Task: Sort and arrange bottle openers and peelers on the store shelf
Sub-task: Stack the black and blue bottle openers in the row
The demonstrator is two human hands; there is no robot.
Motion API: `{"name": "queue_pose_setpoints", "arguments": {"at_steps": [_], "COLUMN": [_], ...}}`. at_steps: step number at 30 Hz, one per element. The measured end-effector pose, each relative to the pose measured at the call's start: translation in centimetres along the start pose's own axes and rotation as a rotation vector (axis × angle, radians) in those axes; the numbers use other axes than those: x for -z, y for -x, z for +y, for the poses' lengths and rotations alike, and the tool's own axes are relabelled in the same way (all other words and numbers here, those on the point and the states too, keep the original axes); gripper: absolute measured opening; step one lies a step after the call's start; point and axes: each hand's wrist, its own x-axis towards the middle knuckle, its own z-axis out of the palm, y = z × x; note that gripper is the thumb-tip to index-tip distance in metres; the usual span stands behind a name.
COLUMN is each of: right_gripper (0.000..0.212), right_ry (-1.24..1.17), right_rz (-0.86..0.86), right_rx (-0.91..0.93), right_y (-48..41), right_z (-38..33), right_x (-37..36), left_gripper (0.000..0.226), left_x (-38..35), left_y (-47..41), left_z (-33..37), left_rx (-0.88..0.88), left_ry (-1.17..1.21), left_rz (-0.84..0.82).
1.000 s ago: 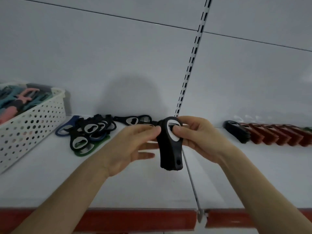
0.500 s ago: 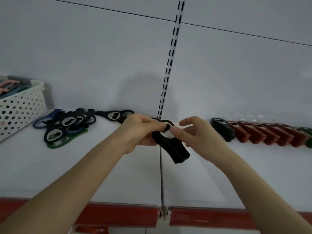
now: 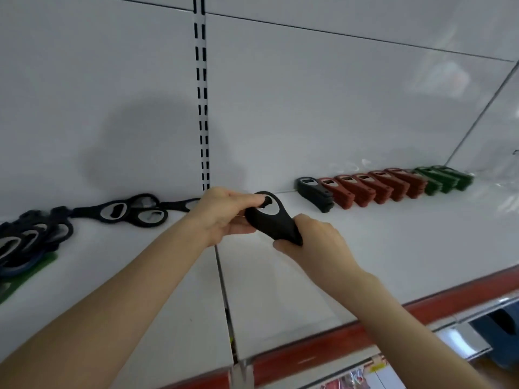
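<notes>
The person holds a black plastic bottle opener with a metal-lined oval head (image 3: 273, 221) in both hands, in the air just above the white store shelf (image 3: 393, 256). The left hand (image 3: 224, 213) is curled round the ringed head, fingertips hooked at the opening; the right hand (image 3: 314, 242) pinches the narrow handle end. Both are thus clamped on the one opener, one at each end, close together

To the left, a loose heap of mostly black openers (image 3: 33, 242), with a green one beneath, lies flat and tangled on the shelf. To the right, against the back wall, stands a tidy leaning row of openers (image 3: 379, 186): one black piece at its left end, then red-brown ones, then green ones

The step in hand looks like sorting by colour: a black opener taken up to join the row. The next move likely calls for one hand to let go while the other carries the opener rightward and leans it against the lone black one, head toward the wall and at the same tilt. It needs a light touch, since a nudge could topple the overlapped row
</notes>
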Motion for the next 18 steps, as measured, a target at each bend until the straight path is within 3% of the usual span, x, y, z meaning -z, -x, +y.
{"name": "queue_pose_setpoints", "arguments": {"at_steps": [6, 11, 15, 18], "right_gripper": [0.024, 0.030, 0.035, 0.036], "right_ry": [-0.075, -0.098, -0.010, 0.100], "right_rz": [-0.038, -0.069, -0.083, -0.074], "right_rx": [-0.083, -0.153, -0.235, -0.297], "right_y": [-0.1, 0.1, -0.7, -1.8], "right_z": [1.4, 2.1, 2.9, 3.4], "right_x": [-0.6, -0.8, -0.5, -0.6], "left_gripper": [0.009, 0.014, 0.019, 0.036], "left_x": [-1.0, -1.2, 0.1, 1.2], "left_y": [-1.2, -1.7, -2.0, -1.0], "left_z": [-1.0, -1.6, -3.4, -5.3], "left_rx": [-0.040, -0.196, -0.583, -0.800], "left_ry": [-0.094, -0.247, -0.686, -0.943], "left_rz": [-0.083, -0.081, 0.100, -0.025]}}
